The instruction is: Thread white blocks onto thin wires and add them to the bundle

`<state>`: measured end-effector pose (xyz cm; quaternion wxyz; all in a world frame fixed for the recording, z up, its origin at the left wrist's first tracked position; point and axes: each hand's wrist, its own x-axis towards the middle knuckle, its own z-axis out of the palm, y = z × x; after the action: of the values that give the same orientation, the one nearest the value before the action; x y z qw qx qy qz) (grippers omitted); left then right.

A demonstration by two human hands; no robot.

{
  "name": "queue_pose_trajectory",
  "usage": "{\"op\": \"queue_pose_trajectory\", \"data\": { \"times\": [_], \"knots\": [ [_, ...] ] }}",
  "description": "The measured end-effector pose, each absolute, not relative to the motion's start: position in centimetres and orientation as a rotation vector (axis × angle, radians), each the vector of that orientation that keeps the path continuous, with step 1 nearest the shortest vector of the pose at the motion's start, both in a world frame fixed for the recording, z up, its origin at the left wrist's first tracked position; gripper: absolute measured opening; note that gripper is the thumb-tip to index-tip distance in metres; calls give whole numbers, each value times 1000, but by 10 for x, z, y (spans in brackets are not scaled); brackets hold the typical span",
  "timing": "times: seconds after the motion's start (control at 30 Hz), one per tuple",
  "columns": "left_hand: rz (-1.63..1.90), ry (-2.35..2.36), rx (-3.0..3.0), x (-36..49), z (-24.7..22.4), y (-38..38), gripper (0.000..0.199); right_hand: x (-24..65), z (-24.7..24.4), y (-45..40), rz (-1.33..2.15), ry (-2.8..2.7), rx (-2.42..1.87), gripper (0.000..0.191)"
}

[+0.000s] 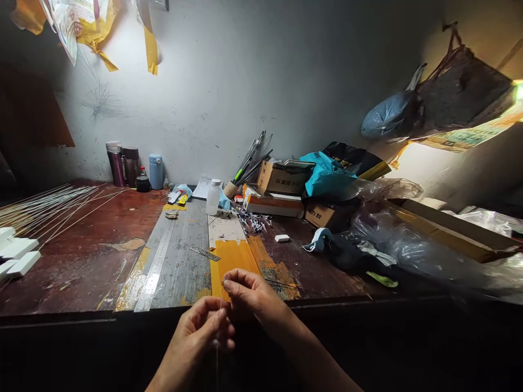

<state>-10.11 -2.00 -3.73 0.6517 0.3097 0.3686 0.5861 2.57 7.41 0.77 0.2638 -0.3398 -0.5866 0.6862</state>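
My left hand (201, 333) is closed in a pinch at the front edge of the table, thumb against the fingers. A thin pale strand (217, 367) runs through its fingertips and hangs down below them. Just above and to the right, my right hand (255, 298) also pinches, its fingertips close to those of the left. Whatever sits between the right fingertips is too small to make out. Beyond the hands lies a yellow-taped strip (235, 258) of the tabletop, with a short metal ruler (204, 253) beside it.
A long ruler (157, 267) lies on the grey board. Thin rods with white blocks (20, 247) spread at left. Flasks (156, 171) and a white bottle (213, 197) stand toward the wall. Boxes (281, 177), plastic bags (329, 174) and a small white block (281, 238) occupy the right.
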Motion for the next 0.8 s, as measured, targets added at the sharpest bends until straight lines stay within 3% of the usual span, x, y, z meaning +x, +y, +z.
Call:
{"op": "queue_pose_trajectory", "data": {
  "times": [0.2, 0.43, 0.5, 0.7, 0.8],
  "knots": [
    [1262, 821, 748, -83, -51, -24, 24, 40, 43, 76, 1582, -1819, -868, 30],
    [1369, 778, 832, -78, -24, -13, 20, 59, 52, 60, 1474, -2099, -932, 11],
    [1373, 768, 823, -72, -27, -15, 29, 65, 62, 61, 1317, -2084, -951, 13],
    [1161, 643, 771, -37, -98, -40, 77, 82, 105, 73, 1178, -2021, -957, 18],
    [1048, 669, 793, -20, -128, -49, 65, 86, 122, 77, 1194, -1985, -922, 17]
  ]
}}
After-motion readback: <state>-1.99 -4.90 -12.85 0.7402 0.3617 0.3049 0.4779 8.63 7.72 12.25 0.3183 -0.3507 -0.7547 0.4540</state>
